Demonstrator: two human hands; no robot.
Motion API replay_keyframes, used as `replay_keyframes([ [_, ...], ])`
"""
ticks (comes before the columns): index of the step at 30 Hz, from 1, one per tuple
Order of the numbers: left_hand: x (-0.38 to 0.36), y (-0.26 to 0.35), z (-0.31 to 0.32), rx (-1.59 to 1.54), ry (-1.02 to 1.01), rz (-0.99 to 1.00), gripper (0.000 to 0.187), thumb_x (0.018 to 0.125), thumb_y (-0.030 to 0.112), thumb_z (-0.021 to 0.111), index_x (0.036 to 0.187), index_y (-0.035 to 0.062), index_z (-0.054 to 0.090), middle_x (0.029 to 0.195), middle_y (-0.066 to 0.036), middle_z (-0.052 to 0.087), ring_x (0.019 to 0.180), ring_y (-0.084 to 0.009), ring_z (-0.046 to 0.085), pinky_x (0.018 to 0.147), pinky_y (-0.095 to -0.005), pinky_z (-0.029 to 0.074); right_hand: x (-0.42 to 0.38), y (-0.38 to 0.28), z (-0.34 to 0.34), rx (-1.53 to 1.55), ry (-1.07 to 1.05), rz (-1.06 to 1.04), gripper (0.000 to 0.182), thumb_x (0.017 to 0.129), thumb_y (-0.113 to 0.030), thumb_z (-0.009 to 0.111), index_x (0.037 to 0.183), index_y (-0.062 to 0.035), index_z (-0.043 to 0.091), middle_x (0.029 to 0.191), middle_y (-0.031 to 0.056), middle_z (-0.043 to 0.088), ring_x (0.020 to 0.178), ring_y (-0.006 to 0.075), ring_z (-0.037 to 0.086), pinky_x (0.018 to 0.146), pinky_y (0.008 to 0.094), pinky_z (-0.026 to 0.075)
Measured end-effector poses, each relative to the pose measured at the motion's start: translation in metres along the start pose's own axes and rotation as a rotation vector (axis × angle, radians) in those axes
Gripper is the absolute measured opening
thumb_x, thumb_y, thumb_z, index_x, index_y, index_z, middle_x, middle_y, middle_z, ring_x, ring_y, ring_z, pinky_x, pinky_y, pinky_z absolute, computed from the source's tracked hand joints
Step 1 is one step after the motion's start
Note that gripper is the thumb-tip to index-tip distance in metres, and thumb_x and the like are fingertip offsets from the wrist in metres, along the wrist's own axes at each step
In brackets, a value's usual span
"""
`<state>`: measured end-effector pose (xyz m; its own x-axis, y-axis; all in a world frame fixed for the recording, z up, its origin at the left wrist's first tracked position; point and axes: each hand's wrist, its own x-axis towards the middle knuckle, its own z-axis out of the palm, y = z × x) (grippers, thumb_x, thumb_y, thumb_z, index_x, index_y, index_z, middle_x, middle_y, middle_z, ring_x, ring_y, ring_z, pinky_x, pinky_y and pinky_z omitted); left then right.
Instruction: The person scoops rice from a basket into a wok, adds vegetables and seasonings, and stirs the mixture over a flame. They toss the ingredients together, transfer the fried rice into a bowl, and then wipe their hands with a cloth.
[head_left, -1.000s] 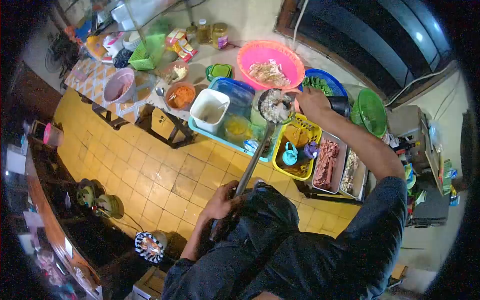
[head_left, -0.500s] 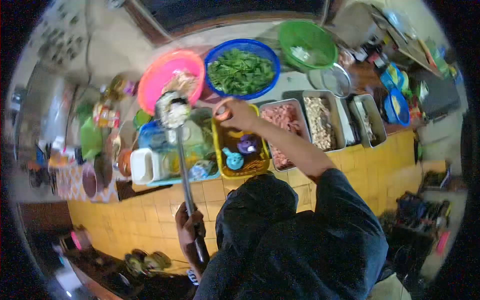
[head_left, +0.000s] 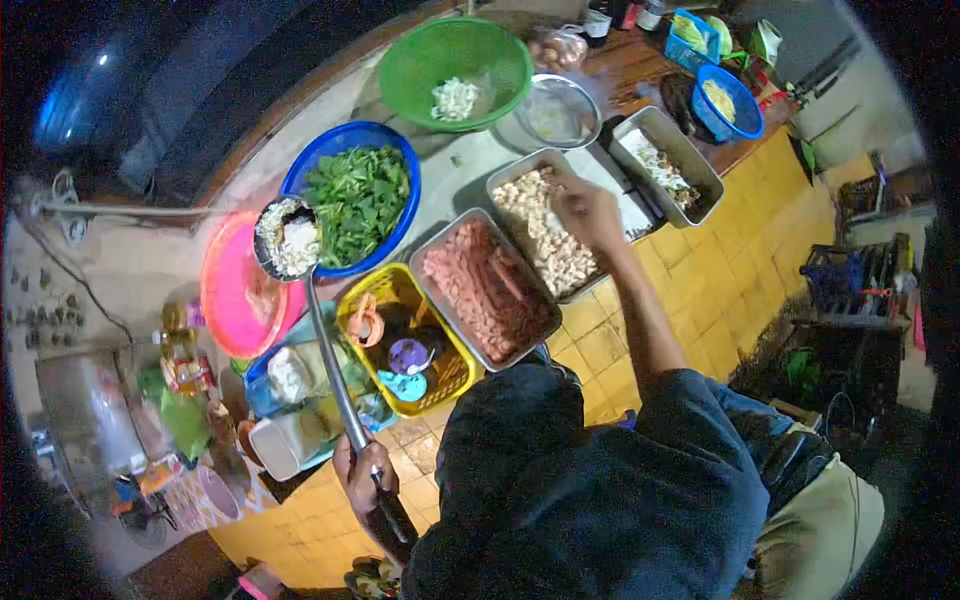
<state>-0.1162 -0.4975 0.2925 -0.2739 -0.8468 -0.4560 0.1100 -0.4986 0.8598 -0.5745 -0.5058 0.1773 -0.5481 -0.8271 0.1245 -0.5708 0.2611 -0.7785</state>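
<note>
My left hand [head_left: 365, 475] is wrapped round the handle of a long metal ladle [head_left: 335, 375]. Its bowl holds white and pale chopped food [head_left: 292, 245] and hangs by the pink basin [head_left: 228, 300] and the blue basket of cut greens [head_left: 360, 200]. My right hand [head_left: 590, 215] is over a metal tray of pale chopped pieces [head_left: 545, 235], its fingers curled; whatever they hold is hidden. Beside that tray stands another with pink diced meat [head_left: 480, 290]. The yellow basket [head_left: 445, 385] holds an orange scoop [head_left: 364, 322], a purple scoop [head_left: 408, 355] and a light blue scoop [head_left: 402, 385].
At the back are a green basin [head_left: 400, 75] with white pieces and a round sieve [head_left: 575, 110]. A third metal tray [head_left: 700, 205] and a blue basket [head_left: 740, 130] stand at right. Left of the yellow basket sits a white container [head_left: 275, 450].
The view has turned towards the right side of the counter. My right hand has let go of the orange scoop in the yellow basket and moved right to the pale pieces. My left hand keeps the ladle.
</note>
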Motion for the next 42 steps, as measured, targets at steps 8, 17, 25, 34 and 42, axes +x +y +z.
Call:
replay_keyframes([
  [8, 0.019, -0.004, 0.045, 0.081, -0.110, -0.125, 0.022, 0.077, 0.007, 0.053, 0.092, -0.0010, 0.039, 0.052, -0.007, 0.041, 0.026, -0.0131, 0.035, 0.025, -0.0250, 0.028, 0.018, 0.216, -0.134, -0.560, 0.137, 0.533, 0.018, 0.068, -0.006, 0.055, 0.083, 0.0013, 0.061, 0.088, 0.0262, 0.059, 0.083, 0.0407, 0.057, 0.071, 0.0423, 0.046],
  [17, 0.031, -0.003, 0.083, 0.140, 0.023, -0.387, 0.026, 0.067, 0.013, 0.064, 0.079, 0.0021, 0.043, 0.045, -0.003, 0.039, 0.028, -0.0132, 0.036, 0.026, -0.0254, 0.028, 0.033, 0.262, -0.127, -0.577, 0.021, 0.521, 0.012, 0.071, -0.005, 0.052, 0.076, 0.0026, 0.059, 0.087, 0.0259, 0.060, 0.082, 0.0394, 0.060, 0.069, 0.0455, 0.048],
  [25, 0.040, -0.011, 0.121, 0.462, -0.139, -0.271, 0.031, 0.061, 0.012, 0.072, 0.079, 0.0010, 0.048, 0.049, -0.003, 0.045, 0.030, -0.0139, 0.040, 0.028, -0.0262, 0.030, 0.039, 0.286, -0.149, -0.567, 0.082, 0.247, 0.023, 0.064, -0.011, 0.065, 0.080, 0.0048, 0.058, 0.077, 0.0264, 0.058, 0.070, 0.0384, 0.059, 0.058, 0.0414, 0.046],
  [34, 0.063, -0.016, 0.140, 0.496, -0.090, -0.796, 0.038, 0.067, 0.016, 0.070, 0.096, 0.0010, 0.049, 0.052, -0.002, 0.046, 0.032, -0.0124, 0.042, 0.028, -0.0253, 0.033, -0.005, 0.253, -0.181, 0.102, 0.521, 0.474, 0.013, 0.078, -0.006, 0.055, 0.089, -0.0024, 0.061, 0.066, 0.0168, 0.057, 0.055, 0.0231, 0.051, 0.053, 0.0333, 0.042],
  [42, 0.072, -0.018, 0.182, 0.558, -0.060, -0.815, 0.041, 0.072, 0.010, 0.064, 0.109, 0.0026, 0.047, 0.052, 0.000, 0.044, 0.033, -0.0106, 0.043, 0.028, -0.0228, 0.033, -0.038, 0.192, -0.183, -0.241, 0.641, 0.405, 0.015, 0.078, -0.006, 0.059, 0.093, -0.0017, 0.062, 0.081, 0.0163, 0.064, 0.073, 0.0257, 0.064, 0.065, 0.0310, 0.048],
])
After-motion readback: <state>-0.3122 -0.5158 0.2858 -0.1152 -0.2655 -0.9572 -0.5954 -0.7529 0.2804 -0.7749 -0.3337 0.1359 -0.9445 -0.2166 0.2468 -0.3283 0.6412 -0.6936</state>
